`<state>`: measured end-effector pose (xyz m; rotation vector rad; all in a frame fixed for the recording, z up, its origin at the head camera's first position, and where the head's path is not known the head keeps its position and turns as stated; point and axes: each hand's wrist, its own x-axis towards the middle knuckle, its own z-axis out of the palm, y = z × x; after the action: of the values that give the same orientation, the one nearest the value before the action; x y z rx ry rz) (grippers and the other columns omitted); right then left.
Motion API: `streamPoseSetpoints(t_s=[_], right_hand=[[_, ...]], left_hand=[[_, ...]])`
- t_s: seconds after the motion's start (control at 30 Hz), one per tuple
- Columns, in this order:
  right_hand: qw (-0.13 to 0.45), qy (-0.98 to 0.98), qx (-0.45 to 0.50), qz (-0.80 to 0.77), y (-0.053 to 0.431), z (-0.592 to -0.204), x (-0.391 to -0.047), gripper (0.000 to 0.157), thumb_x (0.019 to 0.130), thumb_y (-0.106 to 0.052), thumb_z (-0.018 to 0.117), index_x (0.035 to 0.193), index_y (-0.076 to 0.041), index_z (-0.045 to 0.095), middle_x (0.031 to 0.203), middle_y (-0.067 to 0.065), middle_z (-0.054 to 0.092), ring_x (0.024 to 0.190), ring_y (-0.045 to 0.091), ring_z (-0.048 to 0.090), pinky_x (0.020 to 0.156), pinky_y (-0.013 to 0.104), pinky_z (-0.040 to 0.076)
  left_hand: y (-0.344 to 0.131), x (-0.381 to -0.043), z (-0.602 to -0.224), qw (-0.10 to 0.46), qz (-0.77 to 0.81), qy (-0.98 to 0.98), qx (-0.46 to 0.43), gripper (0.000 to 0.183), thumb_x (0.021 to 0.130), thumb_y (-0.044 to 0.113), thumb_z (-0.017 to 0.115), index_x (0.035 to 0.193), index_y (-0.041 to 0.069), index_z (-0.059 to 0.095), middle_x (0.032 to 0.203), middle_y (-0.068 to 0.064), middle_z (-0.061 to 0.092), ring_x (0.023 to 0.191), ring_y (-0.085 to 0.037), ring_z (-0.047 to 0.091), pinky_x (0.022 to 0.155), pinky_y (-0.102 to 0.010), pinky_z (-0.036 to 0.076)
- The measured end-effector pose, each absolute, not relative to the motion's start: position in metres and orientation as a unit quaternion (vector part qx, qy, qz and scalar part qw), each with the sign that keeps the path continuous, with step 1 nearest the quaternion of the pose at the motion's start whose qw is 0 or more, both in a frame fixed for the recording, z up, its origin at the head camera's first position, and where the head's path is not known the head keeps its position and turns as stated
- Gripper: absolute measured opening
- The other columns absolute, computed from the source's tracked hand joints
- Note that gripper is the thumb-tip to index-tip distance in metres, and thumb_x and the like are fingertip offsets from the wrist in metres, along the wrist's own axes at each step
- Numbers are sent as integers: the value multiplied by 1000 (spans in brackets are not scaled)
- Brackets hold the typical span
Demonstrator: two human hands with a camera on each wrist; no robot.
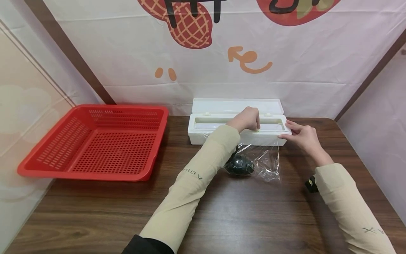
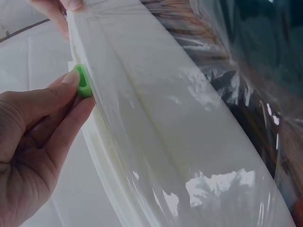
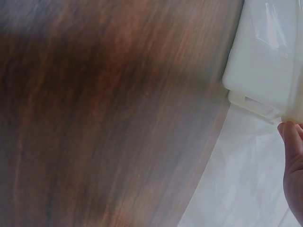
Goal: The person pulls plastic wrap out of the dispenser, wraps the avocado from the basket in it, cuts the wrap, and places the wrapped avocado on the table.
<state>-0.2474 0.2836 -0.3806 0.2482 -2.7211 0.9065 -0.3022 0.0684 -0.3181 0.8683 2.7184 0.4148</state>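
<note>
A white cling film dispenser (image 1: 200, 137) stands against the back of the table, its lid (image 1: 236, 104) raised. My left hand (image 1: 245, 119) is over its front edge; in the left wrist view thumb and fingers pinch a small green slider cutter (image 2: 83, 81). My right hand (image 1: 305, 139) grips the dispenser's right end between thumb and fingers, also seen partly at the right wrist view's edge. Clear cling film (image 1: 269, 164) hangs over the dispenser's front onto the table. Beneath or inside the film lies a dark green, rounded object (image 1: 240, 165), partly hidden by my left sleeve.
A red perforated plastic basket (image 1: 149, 165) sits on the left of the wooden table (image 1: 253, 215). Near my right sleeve is a small black item (image 1: 312, 185), partly covered. A printed cloth (image 1: 127, 53) hangs right behind the table.
</note>
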Motion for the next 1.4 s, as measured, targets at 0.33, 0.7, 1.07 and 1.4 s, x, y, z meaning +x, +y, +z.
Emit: streamPoseSetpoints(t_s=[0.33, 0.7, 1.07, 1.4], right_hand=[[128, -939, 82, 308, 284, -379, -246, 58, 68, -26, 80, 115, 0, 60, 116, 13, 58, 100, 30, 58, 61, 0, 32], [125, -939, 79, 310, 284, -380, -245, 57, 68, -27, 80, 115, 0, 60, 116, 13, 58, 100, 30, 58, 61, -1, 32], [123, -939, 78, 312, 284, -384, -247, 58, 68, -29, 79, 115, -1, 60, 118, 12, 58, 100, 30, 58, 61, -1, 34], [126, -940, 79, 307, 283, -384, -245, 58, 68, -28, 79, 115, -1, 61, 117, 12, 59, 101, 30, 57, 63, -1, 33]], left_hand=[[65, -302, -317, 133, 143, 935, 295, 10, 76, 6, 71, 84, 11, 74, 92, 2, 70, 79, -11, 52, 69, -18, 43], [60, -301, -317, 138, 146, 934, 294, 10, 76, 6, 71, 84, 10, 74, 93, 1, 70, 80, -11, 53, 69, -18, 44], [58, -301, -317, 138, 145, 935, 292, 10, 76, 6, 71, 84, 10, 74, 93, 1, 70, 80, -12, 53, 68, -18, 43], [55, -300, -317, 141, 143, 935, 292, 10, 77, 7, 71, 85, 10, 74, 92, 0, 70, 77, -11, 52, 67, -18, 44]])
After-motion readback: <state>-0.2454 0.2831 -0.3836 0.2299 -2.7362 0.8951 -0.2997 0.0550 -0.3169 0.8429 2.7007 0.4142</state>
